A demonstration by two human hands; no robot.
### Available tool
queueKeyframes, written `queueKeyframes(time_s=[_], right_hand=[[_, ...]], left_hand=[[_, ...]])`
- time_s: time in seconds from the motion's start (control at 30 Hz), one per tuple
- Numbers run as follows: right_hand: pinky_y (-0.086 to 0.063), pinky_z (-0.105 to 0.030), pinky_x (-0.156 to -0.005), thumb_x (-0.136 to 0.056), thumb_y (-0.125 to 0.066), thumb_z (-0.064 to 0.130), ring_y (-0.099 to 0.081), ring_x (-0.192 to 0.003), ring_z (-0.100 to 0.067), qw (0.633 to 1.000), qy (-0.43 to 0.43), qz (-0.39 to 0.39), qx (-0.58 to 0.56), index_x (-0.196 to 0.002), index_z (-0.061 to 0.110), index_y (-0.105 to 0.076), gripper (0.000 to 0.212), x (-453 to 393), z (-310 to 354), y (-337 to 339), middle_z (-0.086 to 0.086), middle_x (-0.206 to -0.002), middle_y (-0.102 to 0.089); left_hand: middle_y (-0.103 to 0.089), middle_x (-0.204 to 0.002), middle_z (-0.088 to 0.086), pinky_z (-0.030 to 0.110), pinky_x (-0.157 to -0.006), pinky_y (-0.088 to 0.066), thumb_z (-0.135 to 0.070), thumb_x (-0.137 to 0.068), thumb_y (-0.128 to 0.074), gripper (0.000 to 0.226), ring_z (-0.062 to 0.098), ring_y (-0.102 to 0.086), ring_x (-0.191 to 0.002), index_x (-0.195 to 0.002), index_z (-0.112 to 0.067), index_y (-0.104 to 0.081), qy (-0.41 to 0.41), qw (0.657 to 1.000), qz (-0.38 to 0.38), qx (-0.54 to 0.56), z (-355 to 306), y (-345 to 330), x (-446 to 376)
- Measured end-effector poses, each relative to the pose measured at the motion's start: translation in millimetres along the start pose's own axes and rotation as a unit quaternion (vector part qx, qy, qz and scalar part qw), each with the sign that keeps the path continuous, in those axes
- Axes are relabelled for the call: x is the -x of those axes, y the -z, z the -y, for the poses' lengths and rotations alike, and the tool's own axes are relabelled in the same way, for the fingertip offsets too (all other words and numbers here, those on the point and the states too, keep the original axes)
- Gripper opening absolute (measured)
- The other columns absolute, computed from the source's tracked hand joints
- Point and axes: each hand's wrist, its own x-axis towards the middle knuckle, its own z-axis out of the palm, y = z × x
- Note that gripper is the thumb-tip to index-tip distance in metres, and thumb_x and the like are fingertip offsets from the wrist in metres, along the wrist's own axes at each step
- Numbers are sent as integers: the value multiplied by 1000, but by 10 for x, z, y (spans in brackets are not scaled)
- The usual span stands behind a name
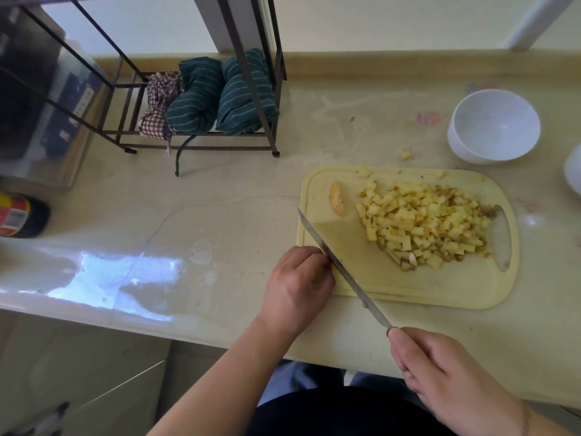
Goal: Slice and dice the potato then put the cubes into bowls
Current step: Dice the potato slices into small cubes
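The right hand (452,376) reaches in from the lower right, its fingers curled around the handle of a knife (342,272), which it grasps low near the worktop's front edge; the long blade runs up and to the left, crossing the near left corner of the cutting board (440,294) with its tip just past the board's left rim. The left hand (298,284) comes up from the bottom centre on a bare forearm and rests beside that same corner of the board, fingers bent and held against the left side of the blade, though whether they pinch it or only touch it cannot be told. The potato cubes (424,225) lie in a broad heap on the middle and right of the board, to the right of the blade and well apart from both hands. A single potato end piece (337,201) with skin sits on the board's left part, just beyond the blade. A white bowl (493,127) stands on the pale worktop (235,199) beyond the board's far right corner, and a stray cube (406,154) lies between bowl and board
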Motion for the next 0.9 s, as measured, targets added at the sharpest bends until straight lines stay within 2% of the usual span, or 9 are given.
queueKeyframes(time_s=[0.13,0.2,0.33,0.47,0.53,0.63,0.7,0.8,0.9], right_hand=[[-27,-15,-46,-65,-31,94,-34,-44,-4,1000,-19,-3,8,-69,15,-43,81,21,-68,-11,3,-48,-37],[-29,-21,-50,-65,-29,95,-34,-47,-5,1000,-11,-4,17,-70,16,-43,81,0,-89,-31,3,-51,-36],[-38,-35,-57,-79,-29,79,-36,-52,-5,999,3,-15,46,-63,27,-45,57,-107,-46,-99,6,-53,-38],[-36,-31,-55,-76,-30,82,-36,-51,-7,999,9,-20,43,-63,29,-45,57,-184,-15,-157,7,-54,-38],[-34,-29,-55,-76,-31,81,-34,-51,-7,999,12,-19,42,-64,26,-44,58,-181,-42,-142,6,-54,-36],[-31,-26,-53,-77,-34,78,-33,-50,-7,999,11,-17,31,-65,22,-43,58,-138,-94,-60,6,-53,-35],[-31,-23,-51,-81,-36,75,-34,-47,-6,1000,3,-20,13,-63,22,-45,56,-91,-135,28,5,-49,-36],[-27,-19,-44,-83,-40,66,-29,-46,-11,998,-28,-35,-39,-62,14,-42,57,-24,-184,194,3,-50,-32],[-22,-25,-46,-82,-47,69,-24,-51,-21,994,-49,-26,-96,-65,9,-40,63,21,-251,361,-4,-59,-31]], left_hand=[[-72,-86,9,33,-69,-55,5,-73,-74,12,25,-66,-75,-84,-1,-75,2,1000,4,-2,-3,-4,1],[-72,-87,8,32,-69,-55,5,-73,-74,13,25,-66,-75,-84,-1,-75,5,1000,4,1,-5,-7,3],[-73,-88,8,32,-69,-54,7,-71,-79,17,25,-66,-75,-86,-1,-75,17,1000,6,2,-1,-17,11],[-72,-89,8,32,-69,-54,6,-73,-78,17,25,-65,-76,-88,-1,-75,16,1000,11,-1,7,-11,15],[-72,-89,7,32,-69,-53,2,-78,-71,11,25,-64,-76,-88,-2,-75,7,1000,12,-9,9,-9,31],[-73,-91,5,32,-71,-53,-6,-86,-62,15,24,-65,-79,-90,-3,-76,4,1000,9,-8,11,-17,41],[-73,-92,4,33,-73,-54,-5,-88,-68,9,23,-66,-81,-91,-5,-76,-6,1000,6,4,9,-48,24],[-71,-85,2,33,-72,-53,-2,-85,-80,6,21,-64,-78,-87,-6,-75,-16,1000,4,17,-36,-155,-55],[-71,-81,0,30,-70,-52,-2,-81,-84,11,20,-62,-76,-83,-7,-75,-11,999,0,30,-99,-298,-165]])
